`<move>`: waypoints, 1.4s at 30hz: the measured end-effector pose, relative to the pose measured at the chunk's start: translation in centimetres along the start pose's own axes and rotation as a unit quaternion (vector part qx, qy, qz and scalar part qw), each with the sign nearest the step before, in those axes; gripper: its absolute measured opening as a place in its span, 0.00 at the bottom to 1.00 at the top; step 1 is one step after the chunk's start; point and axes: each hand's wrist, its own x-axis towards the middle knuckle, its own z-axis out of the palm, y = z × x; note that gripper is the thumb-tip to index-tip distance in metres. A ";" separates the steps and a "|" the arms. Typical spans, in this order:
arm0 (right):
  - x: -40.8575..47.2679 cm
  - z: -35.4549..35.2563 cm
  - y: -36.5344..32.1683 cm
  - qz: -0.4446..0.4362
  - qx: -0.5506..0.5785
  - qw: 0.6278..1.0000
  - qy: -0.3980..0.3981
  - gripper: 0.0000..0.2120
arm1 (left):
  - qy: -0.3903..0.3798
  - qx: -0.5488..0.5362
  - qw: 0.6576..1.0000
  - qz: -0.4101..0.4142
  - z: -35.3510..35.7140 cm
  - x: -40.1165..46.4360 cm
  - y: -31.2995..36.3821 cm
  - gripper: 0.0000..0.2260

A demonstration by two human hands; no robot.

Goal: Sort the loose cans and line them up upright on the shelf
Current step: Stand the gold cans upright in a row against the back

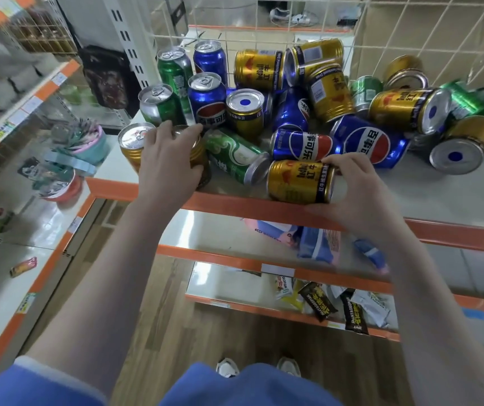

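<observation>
My left hand (168,155) grips an upright gold can (198,153) at the shelf's front left, beside another upright gold can (132,143). My right hand (352,191) holds a gold can (297,181) lying on its side at the front edge. Behind the left hand stand two green cans (160,105), two blue cans (208,98) and one gold can (245,111), all upright. A green can (234,155) lies on its side between my hands. Several gold, blue and green cans lie jumbled across the middle and right of the white shelf (410,194).
An orange rim (249,208) runs along the shelf's front. A wire grid (264,39) backs the shelf. Lower shelves hold snack packets (322,303). Another rack (15,118) with goods stands to the left. Wooden floor and my shoes show below.
</observation>
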 end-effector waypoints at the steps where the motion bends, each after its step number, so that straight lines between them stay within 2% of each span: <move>1: 0.0 -0.1 0.1 0.001 0.011 1.000 -0.002 0.37 | 0.000 0.005 1.000 -0.003 0.0 0.1 0.0 0.29; 6: -0.3 -1.0 0.5 0.013 0.061 0.998 0.026 0.34 | -0.008 0.024 1.000 -0.002 -0.3 0.8 0.0 0.30; 9: -0.4 -1.3 0.5 0.020 0.079 0.996 0.044 0.33 | -0.010 0.033 0.999 -0.004 -0.5 1.3 0.0 0.27; 14: -0.4 -1.4 0.3 0.022 0.096 0.994 0.054 0.32 | -0.014 -0.017 1.000 -0.004 -0.5 1.2 0.4 0.29; 31: 0.1 -1.2 -0.2 0.036 0.083 0.992 0.086 0.30 | 0.039 -0.082 0.996 0.010 -2.8 0.3 0.4 0.29; 42: 0.1 -2.0 -1.1 0.034 0.076 0.991 0.106 0.31 | 0.024 -0.106 0.993 0.037 -5.1 0.4 2.7 0.31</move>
